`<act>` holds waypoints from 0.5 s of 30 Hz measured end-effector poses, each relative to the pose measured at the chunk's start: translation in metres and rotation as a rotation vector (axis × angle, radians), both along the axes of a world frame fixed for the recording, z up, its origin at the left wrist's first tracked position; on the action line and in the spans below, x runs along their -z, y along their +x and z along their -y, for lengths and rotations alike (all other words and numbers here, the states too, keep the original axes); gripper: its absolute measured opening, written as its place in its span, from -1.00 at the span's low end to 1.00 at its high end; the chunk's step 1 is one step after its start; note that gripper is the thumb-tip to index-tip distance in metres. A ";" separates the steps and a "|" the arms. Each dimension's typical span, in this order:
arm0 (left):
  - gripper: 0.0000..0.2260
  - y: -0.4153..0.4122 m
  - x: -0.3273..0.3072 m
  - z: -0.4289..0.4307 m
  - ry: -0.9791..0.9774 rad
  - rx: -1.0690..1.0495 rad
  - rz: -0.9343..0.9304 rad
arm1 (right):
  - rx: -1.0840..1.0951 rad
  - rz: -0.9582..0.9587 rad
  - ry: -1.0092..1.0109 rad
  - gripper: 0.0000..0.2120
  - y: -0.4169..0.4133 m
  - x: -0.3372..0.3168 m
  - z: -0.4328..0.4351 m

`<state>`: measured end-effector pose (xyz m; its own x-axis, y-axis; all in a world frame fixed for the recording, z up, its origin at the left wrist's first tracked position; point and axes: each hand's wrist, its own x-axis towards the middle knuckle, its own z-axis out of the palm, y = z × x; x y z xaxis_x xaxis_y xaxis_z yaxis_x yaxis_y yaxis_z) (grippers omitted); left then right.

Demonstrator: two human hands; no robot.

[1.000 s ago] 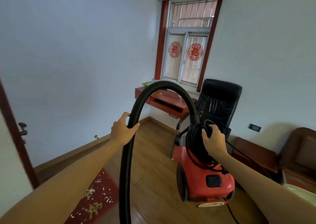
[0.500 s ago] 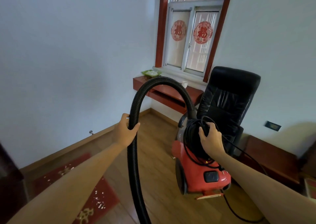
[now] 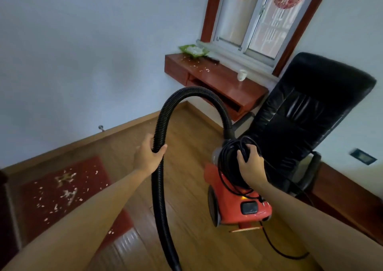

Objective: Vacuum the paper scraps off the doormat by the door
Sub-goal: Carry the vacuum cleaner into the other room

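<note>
A red canister vacuum [image 3: 238, 204] hangs above the wooden floor at centre right. My right hand [image 3: 249, 164] grips its top together with the coiled black power cord [image 3: 230, 159]. The ribbed black hose [image 3: 159, 188] arches up from the vacuum and drops past the bottom edge; my left hand [image 3: 148, 156] grips it just below the arch. The red doormat [image 3: 41, 190] lies on the floor at lower left, strewn with several white paper scraps [image 3: 68, 194]. My left forearm covers its near corner. The hose's nozzle is out of view.
A black office chair [image 3: 310, 113] stands right behind the vacuum. A red wall-mounted desk [image 3: 219, 82] under the window carries a white cup [image 3: 241, 75], a green dish and more scraps. Low wooden furniture [image 3: 348, 194] runs along the right wall. A doorstop [image 3: 101, 128] sticks out of the left baseboard.
The view has tilted down and swung left, showing more of the doormat and its scraps. Both hands keep their grips while the vacuum stays lifted.
</note>
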<state>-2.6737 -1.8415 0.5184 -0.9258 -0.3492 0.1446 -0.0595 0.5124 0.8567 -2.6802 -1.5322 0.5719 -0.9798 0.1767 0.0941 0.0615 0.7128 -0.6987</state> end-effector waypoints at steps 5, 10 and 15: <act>-0.71 -0.042 0.066 0.014 0.003 -0.083 0.110 | -0.065 0.089 0.025 -0.67 -0.067 0.061 0.013; -0.73 -0.051 0.133 0.007 0.087 -0.132 0.267 | -0.100 0.164 0.020 -0.69 -0.122 0.126 0.021; -0.69 -0.058 0.196 -0.016 0.191 -0.281 0.367 | -0.190 0.247 0.031 -0.73 -0.158 0.202 0.032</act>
